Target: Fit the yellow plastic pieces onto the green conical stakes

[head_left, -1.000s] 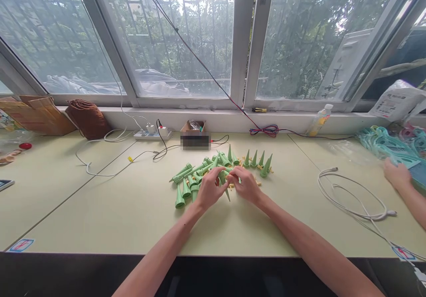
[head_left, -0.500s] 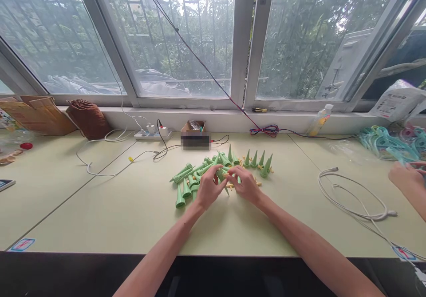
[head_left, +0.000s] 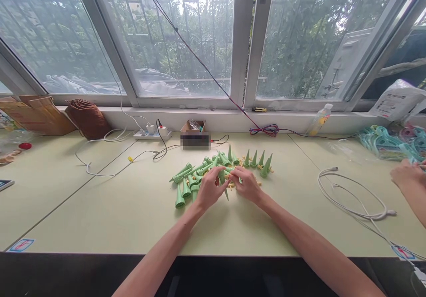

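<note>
A heap of green plastic cones [head_left: 193,175] lies on the pale green table [head_left: 133,208], mixed with small yellow pieces [head_left: 258,182]. Several cones [head_left: 254,159] stand upright behind the heap. My left hand [head_left: 209,189] is closed around a green cone [head_left: 224,184] whose tip points down toward me. My right hand [head_left: 246,183] sits right beside it, fingers pinched at the cone's wide end on a small part I cannot make out. Both hands meet just in front of the heap.
A white cable [head_left: 349,199] loops on the right. Another person's hand [head_left: 406,176] works by teal plastic items [head_left: 382,142]. A power strip [head_left: 151,133], small box [head_left: 195,130], bottle [head_left: 319,120], brown bag [head_left: 87,117] and cardboard [head_left: 35,115] line the window sill side.
My hands have stayed together at the cone, shifting only slightly. The other person's hand at the right has lifted and moved farther right.
</note>
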A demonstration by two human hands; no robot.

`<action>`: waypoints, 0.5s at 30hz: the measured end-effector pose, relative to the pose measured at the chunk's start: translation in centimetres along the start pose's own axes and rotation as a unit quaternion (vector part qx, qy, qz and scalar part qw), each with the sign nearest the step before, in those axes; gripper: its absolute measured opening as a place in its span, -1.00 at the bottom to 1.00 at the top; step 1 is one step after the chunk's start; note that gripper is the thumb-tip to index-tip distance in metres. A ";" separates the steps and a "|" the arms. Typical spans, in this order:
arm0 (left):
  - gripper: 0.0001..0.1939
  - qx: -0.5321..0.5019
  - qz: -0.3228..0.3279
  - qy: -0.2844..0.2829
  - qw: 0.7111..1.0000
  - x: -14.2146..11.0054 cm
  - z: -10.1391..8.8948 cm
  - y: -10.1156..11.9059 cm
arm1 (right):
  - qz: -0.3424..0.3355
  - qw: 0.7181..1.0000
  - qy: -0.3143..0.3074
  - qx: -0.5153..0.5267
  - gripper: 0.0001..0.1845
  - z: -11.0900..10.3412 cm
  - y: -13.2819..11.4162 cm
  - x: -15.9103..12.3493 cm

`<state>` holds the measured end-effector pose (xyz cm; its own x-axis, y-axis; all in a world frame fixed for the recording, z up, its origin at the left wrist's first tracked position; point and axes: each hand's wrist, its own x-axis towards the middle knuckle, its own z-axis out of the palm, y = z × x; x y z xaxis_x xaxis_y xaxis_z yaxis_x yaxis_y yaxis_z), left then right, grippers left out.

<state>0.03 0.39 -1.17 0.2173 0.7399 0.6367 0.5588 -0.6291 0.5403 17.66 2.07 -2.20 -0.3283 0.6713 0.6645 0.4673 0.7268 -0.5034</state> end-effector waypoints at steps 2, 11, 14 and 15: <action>-0.73 0.002 0.003 0.003 1.000 0.0 0.1 -0.1 | 0.004 1.000 0.004 0.003 -0.73 0.0 -0.1 0.0; -0.74 -0.003 -0.001 0.020 1.000 0.1 0.0 0.2 | 0.013 0.999 0.015 0.031 -0.83 0.2 -0.4 0.1; -0.73 0.004 0.006 0.014 1.000 0.0 0.0 0.2 | 0.012 1.000 0.016 0.024 -0.81 0.2 -0.2 0.1; -0.73 0.007 0.009 0.012 1.000 0.0 0.0 0.2 | 0.011 1.000 0.015 0.022 -0.80 0.2 -0.2 0.1</action>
<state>0.13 0.25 -1.03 0.2080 0.7230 0.6588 0.5670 -0.6379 0.5211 17.41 2.03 -2.17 -0.2927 0.6832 0.6690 0.4369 0.7179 -0.5420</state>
